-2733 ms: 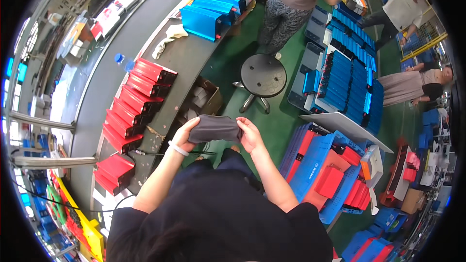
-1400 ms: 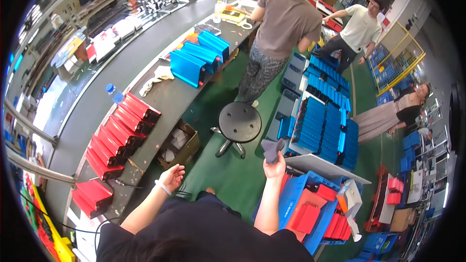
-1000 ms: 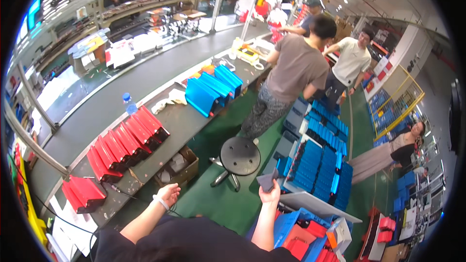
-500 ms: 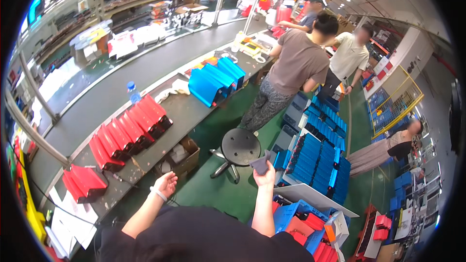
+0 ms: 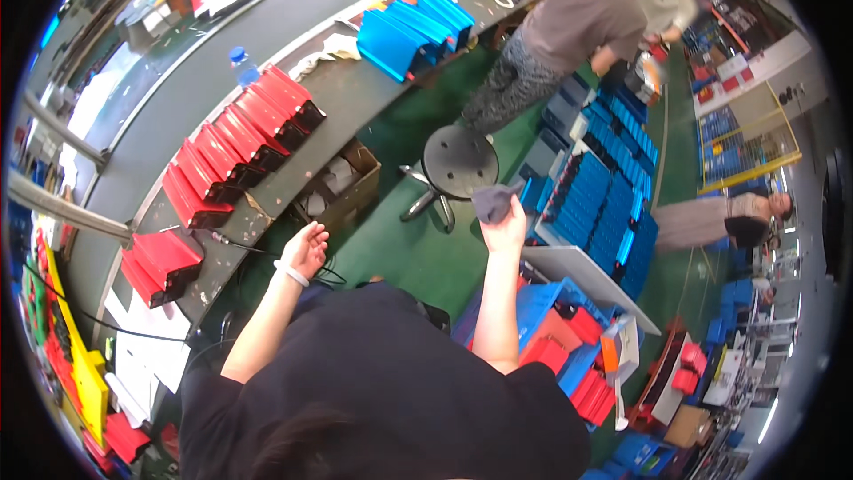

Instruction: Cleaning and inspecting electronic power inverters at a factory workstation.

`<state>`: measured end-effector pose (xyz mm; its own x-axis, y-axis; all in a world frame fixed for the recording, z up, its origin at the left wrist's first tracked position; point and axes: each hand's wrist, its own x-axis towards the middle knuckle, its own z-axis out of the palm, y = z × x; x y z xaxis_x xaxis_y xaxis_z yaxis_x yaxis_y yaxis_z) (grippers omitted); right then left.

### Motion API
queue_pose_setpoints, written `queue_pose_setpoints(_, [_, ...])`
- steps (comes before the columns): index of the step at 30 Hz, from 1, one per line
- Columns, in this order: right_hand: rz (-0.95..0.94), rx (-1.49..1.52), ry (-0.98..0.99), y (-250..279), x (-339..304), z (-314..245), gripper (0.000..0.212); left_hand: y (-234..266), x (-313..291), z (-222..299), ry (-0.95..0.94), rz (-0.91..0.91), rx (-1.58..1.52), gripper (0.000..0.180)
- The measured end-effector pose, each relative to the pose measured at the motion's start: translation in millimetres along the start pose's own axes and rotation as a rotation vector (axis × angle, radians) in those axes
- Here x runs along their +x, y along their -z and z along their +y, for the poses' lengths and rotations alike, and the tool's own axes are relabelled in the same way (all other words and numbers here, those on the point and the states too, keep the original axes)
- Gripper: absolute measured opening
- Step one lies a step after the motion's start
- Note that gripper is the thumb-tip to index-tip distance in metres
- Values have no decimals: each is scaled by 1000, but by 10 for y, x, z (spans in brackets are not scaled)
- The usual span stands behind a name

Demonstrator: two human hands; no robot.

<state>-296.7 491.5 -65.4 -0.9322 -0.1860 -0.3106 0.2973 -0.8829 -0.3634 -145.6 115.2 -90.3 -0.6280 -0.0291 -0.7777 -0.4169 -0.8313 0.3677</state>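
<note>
My right hand (image 5: 505, 233) grips a dark grey cloth (image 5: 491, 204), which sticks up above the fingers, in front of a black round stool (image 5: 460, 162). My left hand (image 5: 307, 251), with a white band on its wrist, is in the air beside the workbench edge. Its fingers are loosely bent and apart, and nothing shows in them. Nearest to it on the bench are red metal housings (image 5: 238, 142) in a row and a separate red pair (image 5: 160, 265). Farther along the bench stand blue housings (image 5: 416, 34).
Under the bench sits a cardboard box (image 5: 342, 187). To the right are stacked blue housings (image 5: 597, 213) and a blue crate (image 5: 562, 293) with red parts. A co-worker in a brown shirt (image 5: 586, 13) stands ahead beside the bench. A clear bottle (image 5: 243, 68) stands behind the red row.
My view has tilted down, so the bench and stool sit higher and more of my torso shows. The cloth is still in my right hand; my left hand stays free.
</note>
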Motion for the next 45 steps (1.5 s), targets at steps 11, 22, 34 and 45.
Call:
queue_pose_setpoints(11, [-185, -419, -441, -701, -433, 1490, 30, -422, -451, -63, 171, -415, 196, 53])
queue_pose_setpoints(22, [-321, -1024, -493, -954, -502, 2145, 23, 288, -730, 7, -320, 79, 191, 12])
queue_pose_setpoints(34, [-152, -787, -666, -1398, -673, 3230, 30, 1220, -1123, 573, -573, 240, 39, 18])
queue_pose_setpoints(45, [-882, -1814, 148, -2174, -321, 4096, 33, 1657, -1008, 1117, -679, 341, 124, 23])
